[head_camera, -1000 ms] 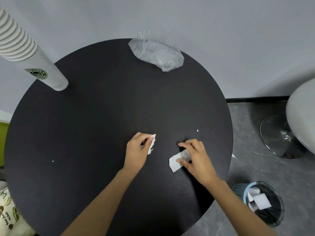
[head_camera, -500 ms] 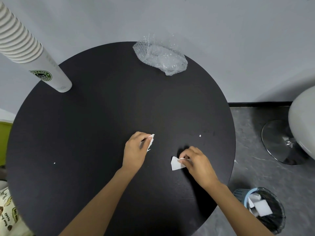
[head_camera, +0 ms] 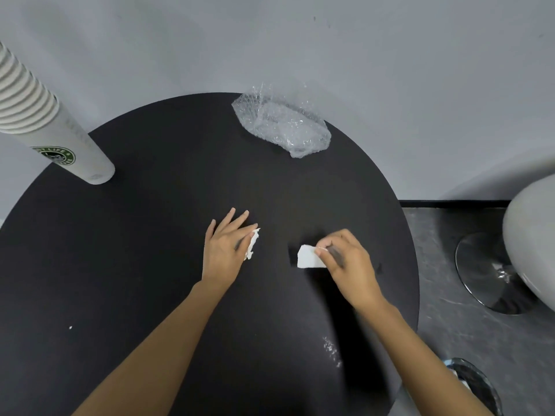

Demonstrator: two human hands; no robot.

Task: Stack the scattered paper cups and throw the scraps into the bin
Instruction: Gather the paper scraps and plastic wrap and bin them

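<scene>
a round black table fills most of the view, its top matt and dark. at its far edge, a little right of the middle, lies a crumpled piece of clear bubble wrap, partly hanging past the rim. behind the table rises a plain grey wall. to the right of the table is a grey marbled floor, with a black skirting strip where it meets the wall. on that floor, well apart from the table's right edge, stands a chair with a round chrome base and a pale curved seat above it.
</scene>
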